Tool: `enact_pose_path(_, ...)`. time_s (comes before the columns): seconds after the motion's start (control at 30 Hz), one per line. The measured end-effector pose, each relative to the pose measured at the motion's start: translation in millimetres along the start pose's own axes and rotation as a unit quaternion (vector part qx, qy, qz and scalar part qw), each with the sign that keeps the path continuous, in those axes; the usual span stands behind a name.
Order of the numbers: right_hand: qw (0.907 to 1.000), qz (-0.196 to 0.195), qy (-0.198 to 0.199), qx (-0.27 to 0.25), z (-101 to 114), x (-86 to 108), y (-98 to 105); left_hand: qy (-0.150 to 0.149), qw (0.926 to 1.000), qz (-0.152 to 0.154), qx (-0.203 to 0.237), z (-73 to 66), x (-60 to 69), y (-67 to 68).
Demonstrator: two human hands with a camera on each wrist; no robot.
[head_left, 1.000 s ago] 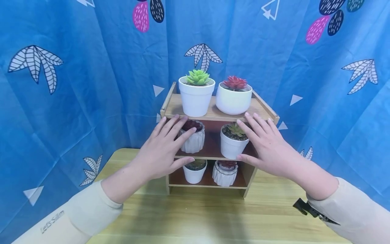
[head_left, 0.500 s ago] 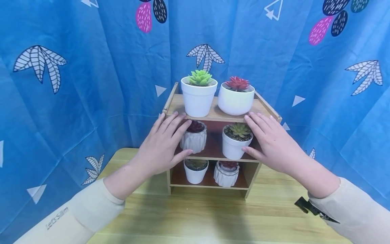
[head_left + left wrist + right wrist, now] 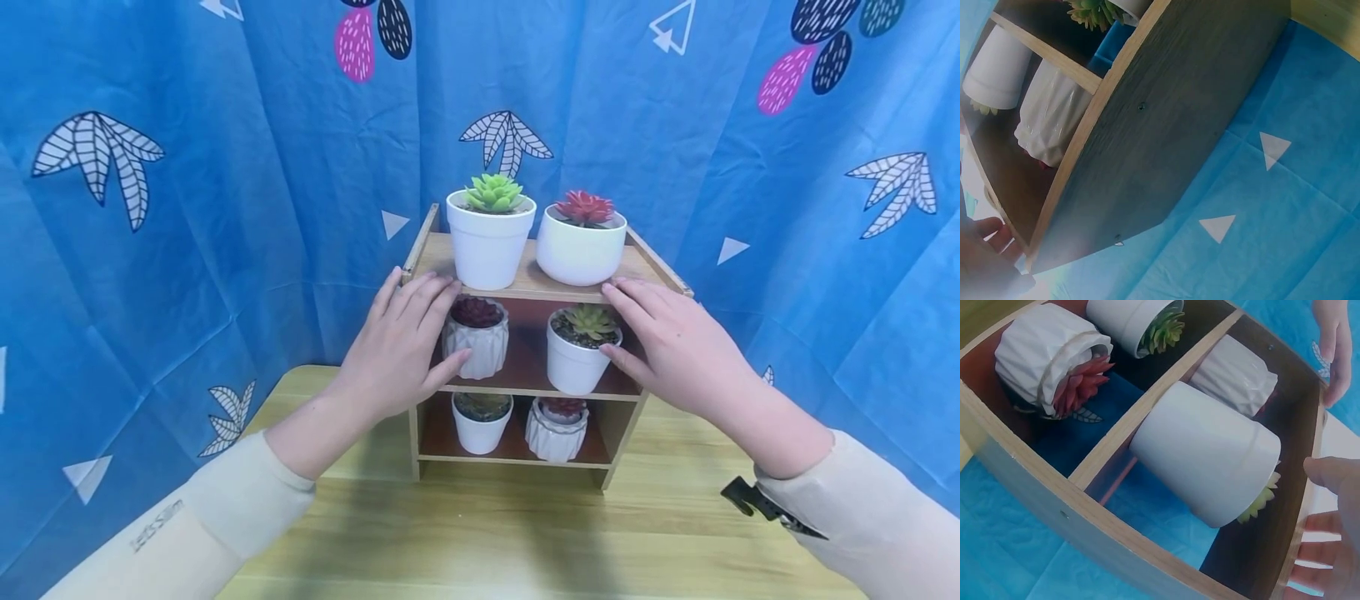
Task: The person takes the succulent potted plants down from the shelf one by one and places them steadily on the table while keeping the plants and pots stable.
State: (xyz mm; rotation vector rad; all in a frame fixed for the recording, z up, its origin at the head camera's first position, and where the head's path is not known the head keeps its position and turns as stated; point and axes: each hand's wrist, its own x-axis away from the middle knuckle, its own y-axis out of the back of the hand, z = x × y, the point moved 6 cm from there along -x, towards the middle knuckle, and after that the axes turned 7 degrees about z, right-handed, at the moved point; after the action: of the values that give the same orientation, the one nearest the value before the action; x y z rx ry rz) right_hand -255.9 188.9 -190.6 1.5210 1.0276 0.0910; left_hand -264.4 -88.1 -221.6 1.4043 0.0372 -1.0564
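In the head view, a three-tier wooden shelf [image 3: 562, 292] holds potted artificial succulents. My left hand [image 3: 397, 342] touches the top board's front edge near the left corner. My right hand [image 3: 675, 342] rests its fingers on that edge's right part, thumb in front of a white pot with a pale green succulent [image 3: 573, 367]. Behind the left thumb stands a ridged pot with a dark red succulent [image 3: 480, 342]. On top are a white pot with a bright green succulent [image 3: 489, 250] and a rounded pot with a red succulent [image 3: 581, 246]. Neither hand holds a pot.
On the bottom tier stand a plain white pot [image 3: 482, 433] and a ridged white pot with a red succulent [image 3: 555, 437]. The shelf stands on a light wooden table [image 3: 487, 542]. A blue patterned curtain [image 3: 315, 150] surrounds it behind and at the sides.
Both hands have settled closer against the top board's edge, with their fingers drawn nearer together. The right hand has moved slightly off the pale green succulent. The pots keep their places.
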Motion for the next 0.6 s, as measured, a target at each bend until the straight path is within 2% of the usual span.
enact_pose_path(0.37, 0.9992, -0.038, 0.016, -0.003, -3.1, -4.5, 1.5, 0.008, 0.9998, -0.012, 0.015, 2.9, -5.8, 1.0)
enact_pose_path(0.6, 0.9984, -0.055, 0.004, -0.010, -6.8, -7.4, 2.0, 0.017, 0.9993, -0.022, 0.024, 5.3, -9.1, 2.8)
